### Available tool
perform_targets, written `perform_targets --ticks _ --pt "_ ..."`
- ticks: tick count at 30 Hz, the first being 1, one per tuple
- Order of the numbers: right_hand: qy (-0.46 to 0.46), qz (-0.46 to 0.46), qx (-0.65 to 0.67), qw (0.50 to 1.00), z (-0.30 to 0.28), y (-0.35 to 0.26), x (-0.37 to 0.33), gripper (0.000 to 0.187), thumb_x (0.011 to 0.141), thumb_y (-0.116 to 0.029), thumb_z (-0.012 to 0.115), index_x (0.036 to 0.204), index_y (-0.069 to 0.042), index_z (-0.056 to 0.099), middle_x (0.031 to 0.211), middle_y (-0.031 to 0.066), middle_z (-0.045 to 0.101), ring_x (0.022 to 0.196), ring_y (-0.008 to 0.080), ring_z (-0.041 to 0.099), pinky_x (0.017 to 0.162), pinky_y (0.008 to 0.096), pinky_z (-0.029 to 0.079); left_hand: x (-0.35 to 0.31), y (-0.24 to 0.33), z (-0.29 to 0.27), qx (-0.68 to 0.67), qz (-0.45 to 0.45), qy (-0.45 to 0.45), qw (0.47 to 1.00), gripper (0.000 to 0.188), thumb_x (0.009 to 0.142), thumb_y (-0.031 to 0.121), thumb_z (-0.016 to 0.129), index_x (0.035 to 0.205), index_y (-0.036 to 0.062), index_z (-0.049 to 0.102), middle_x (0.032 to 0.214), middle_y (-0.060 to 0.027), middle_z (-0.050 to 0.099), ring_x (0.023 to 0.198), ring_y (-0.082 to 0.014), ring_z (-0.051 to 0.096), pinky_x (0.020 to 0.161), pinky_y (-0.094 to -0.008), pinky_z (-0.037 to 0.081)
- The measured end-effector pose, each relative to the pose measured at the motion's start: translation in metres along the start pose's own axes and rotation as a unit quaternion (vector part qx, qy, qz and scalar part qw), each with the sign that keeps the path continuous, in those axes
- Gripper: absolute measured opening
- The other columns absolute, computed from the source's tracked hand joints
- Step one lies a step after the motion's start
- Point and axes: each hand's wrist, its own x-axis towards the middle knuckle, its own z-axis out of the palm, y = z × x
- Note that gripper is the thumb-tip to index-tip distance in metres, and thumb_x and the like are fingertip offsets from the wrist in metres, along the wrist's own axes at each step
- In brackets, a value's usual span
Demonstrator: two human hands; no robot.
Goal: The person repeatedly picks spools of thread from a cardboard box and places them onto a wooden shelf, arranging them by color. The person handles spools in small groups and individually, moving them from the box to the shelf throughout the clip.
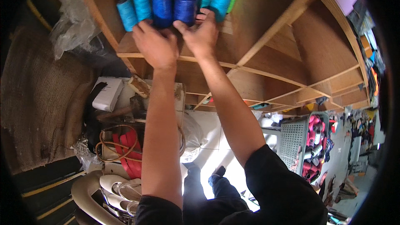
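Several thread spools stand upright in close rows inside a wooden compartment, in blue, light blue and green. In the front row, a dark blue thread spool [162,8] and a second dark blue thread spool [185,7] stand side by side. My left hand [156,46] curls round the base of the left one, its fingers also close to a light blue spool [127,14]. Thumb and fingers of my right hand [201,33] close round the lower end of the other dark blue spool, beside a light blue spool [221,3]. My palms hide parts of the fingers.
The wooden shelf [275,68] has several compartments divided by thin boards. At right stands a grey basket [291,139] of pink and white spools. Below left are a white box [107,94], a red strap [127,154] and pale shoes [121,187]. Clear plastic [68,21] hangs left of the shelf.
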Motion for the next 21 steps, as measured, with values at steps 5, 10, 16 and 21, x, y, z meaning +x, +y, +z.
perform_targets --ticks 5,10,16,21 --pt "0.051 -0.144 -0.136 0.979 -0.05 -0.016 -0.103 0.054 0.086 -0.017 0.069 0.127 0.007 0.043 0.121 0.033 0.05 0.109 0.0523 0.051 0.1 0.0524 0.044 -0.007 -0.008 0.006 0.046 0.055 -0.016 0.997 0.046 0.065 0.004 0.071 0.107 -0.0019 0.053 0.11 -0.0256 0.054 0.106 -0.046 0.05 0.093 -0.0547 0.04" --pt "-0.194 -0.035 -0.06 0.979 -0.179 0.021 -0.312 0.043 0.078 0.001 0.069 0.118 -0.002 0.053 0.108 0.0188 0.055 0.098 0.0387 0.056 0.082 0.0446 0.049 -0.011 -0.057 0.023 0.151 0.125 -0.036 0.98 0.056 0.076 0.02 0.075 0.121 -0.0023 0.052 0.12 -0.0238 0.055 0.113 -0.0439 0.049 0.1 -0.054 0.037" --pt "-0.144 0.339 -0.206 0.907 -0.403 0.069 -0.52 0.021 0.085 -0.009 0.062 0.105 -0.005 0.064 0.107 0.0149 0.063 0.107 0.034 0.06 0.094 0.0448 0.048 0.004 -0.095 0.017 -0.091 0.169 0.054 0.98 0.048 0.079 0.014 0.075 0.116 -0.0072 0.054 0.115 -0.0238 0.057 0.102 -0.0408 0.058 0.095 -0.0511 0.044" --pt "0.013 0.421 -0.415 0.806 -0.574 0.068 -0.634 0.019 0.08 -0.014 0.06 0.097 -0.01 0.065 0.092 0.011 0.066 0.093 0.0313 0.064 0.083 0.0443 0.051 -0.138 0.031 -0.034 -0.11 0.09 0.087 0.986 0.04 0.083 0.027 0.072 0.104 -0.0024 0.055 0.099 -0.0202 0.054 0.094 -0.038 0.055 0.088 -0.0509 0.044"
